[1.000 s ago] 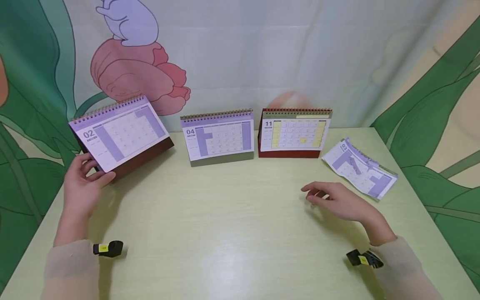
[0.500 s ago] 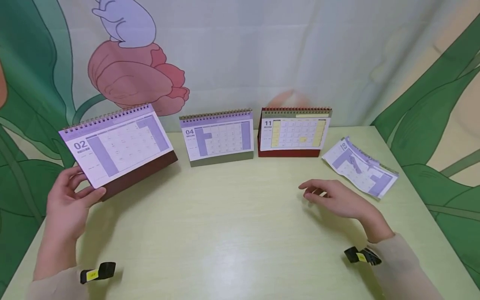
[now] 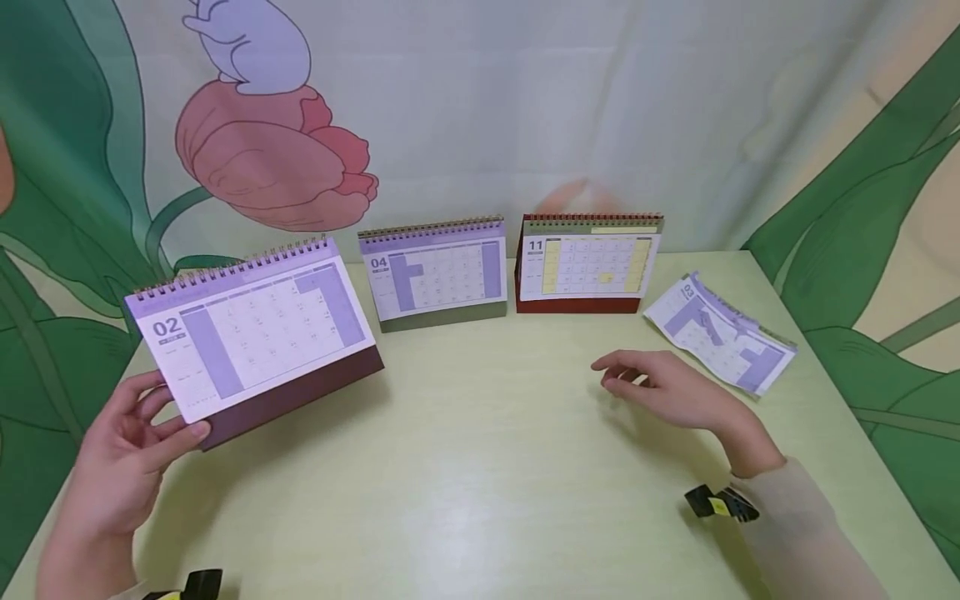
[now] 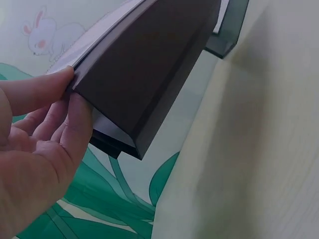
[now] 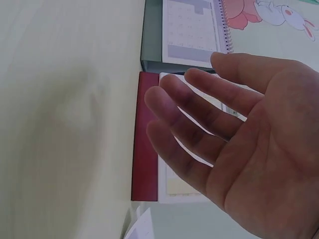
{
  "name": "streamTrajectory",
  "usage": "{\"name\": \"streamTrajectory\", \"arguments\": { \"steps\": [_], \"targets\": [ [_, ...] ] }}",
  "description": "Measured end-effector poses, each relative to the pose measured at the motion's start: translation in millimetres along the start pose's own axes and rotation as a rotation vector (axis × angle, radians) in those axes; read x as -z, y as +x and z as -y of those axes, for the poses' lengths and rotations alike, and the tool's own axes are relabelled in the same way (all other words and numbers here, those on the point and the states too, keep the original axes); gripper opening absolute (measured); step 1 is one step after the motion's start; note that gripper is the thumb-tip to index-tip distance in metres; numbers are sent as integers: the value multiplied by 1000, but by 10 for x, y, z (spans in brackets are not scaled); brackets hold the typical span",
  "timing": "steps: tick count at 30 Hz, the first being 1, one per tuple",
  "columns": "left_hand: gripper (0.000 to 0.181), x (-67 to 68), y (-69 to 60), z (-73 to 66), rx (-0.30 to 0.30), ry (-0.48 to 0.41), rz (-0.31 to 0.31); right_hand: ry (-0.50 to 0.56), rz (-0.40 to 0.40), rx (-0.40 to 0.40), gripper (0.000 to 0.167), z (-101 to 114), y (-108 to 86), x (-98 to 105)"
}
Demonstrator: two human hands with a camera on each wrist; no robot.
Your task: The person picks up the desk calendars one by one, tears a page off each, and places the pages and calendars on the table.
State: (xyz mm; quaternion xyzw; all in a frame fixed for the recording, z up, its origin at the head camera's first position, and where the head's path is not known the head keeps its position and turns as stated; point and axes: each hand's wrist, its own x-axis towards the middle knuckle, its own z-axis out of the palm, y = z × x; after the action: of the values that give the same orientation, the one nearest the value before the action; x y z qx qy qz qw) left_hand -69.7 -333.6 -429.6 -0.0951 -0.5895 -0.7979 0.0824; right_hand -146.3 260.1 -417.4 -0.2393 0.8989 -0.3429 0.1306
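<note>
My left hand (image 3: 123,467) pinches the lower left corner of a desk calendar (image 3: 258,329) whose page reads 02, thumb in front and fingers behind. Tilted, that calendar hangs above the table at the left; its dark underside (image 4: 144,64) fills the left wrist view. Over the table on the right, my right hand (image 3: 667,387) hovers with loosely bent fingers and holds nothing. In the right wrist view its palm (image 5: 269,144) shows in front of a calendar with a red base (image 5: 145,139).
At the back of the table (image 3: 480,467) stand a calendar marked 04 (image 3: 442,271) with a grey-green base and a red-based one marked 11 (image 3: 588,267). Crumpled calendar pages (image 3: 720,333) lie at the right. A patterned curtain (image 3: 450,108) hangs behind.
The left hand has brought the 02 calendar toward me, lower in the head view. The right hand has drifted slightly left and up in that view. The other calendars have stayed put.
</note>
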Motion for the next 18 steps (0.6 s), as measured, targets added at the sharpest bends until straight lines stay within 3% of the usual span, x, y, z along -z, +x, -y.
{"name": "streamTrajectory", "arguments": {
  "steps": [4,11,18],
  "targets": [
    [63,-132,-28,13,13,9,34,10,-22,20,29,82,60,28],
    [60,-448,-5,80,48,80,81,21,-39,142,27,312,212,53],
    [65,-728,32,166,81,114,132,26,-45,202,26,516,309,3]
  ]
}}
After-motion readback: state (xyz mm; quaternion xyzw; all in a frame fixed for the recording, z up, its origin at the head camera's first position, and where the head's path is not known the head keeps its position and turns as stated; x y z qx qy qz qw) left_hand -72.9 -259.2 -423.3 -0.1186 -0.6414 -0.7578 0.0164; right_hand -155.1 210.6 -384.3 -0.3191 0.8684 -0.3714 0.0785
